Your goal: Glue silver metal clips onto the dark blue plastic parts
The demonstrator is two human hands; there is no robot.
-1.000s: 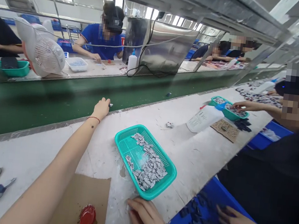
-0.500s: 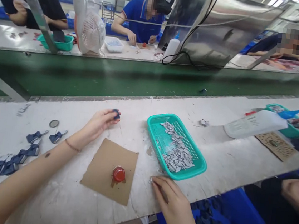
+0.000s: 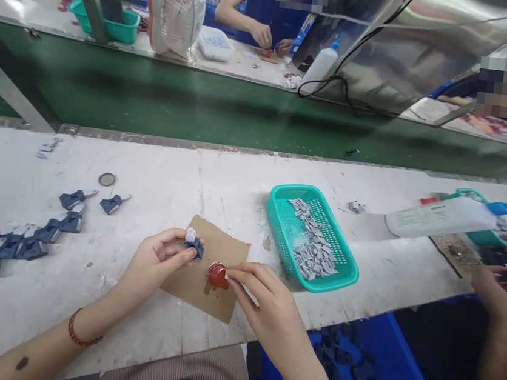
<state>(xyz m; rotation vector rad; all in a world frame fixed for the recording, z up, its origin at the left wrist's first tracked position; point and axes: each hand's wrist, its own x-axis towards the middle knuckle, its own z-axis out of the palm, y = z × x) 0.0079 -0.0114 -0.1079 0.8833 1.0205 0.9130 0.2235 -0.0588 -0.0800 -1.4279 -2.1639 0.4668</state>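
My left grip (image 3: 153, 262) pinches a blue part (image 3: 198, 249), my right grip (image 3: 268, 298) a small piece (image 3: 226, 276); print (image 3: 425, 214) on the bottle (image 3: 458, 217) is blurred.

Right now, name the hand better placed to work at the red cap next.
Probably the right hand: its fingertips are at the red cap; the left hand, farther off, holds a blue part.
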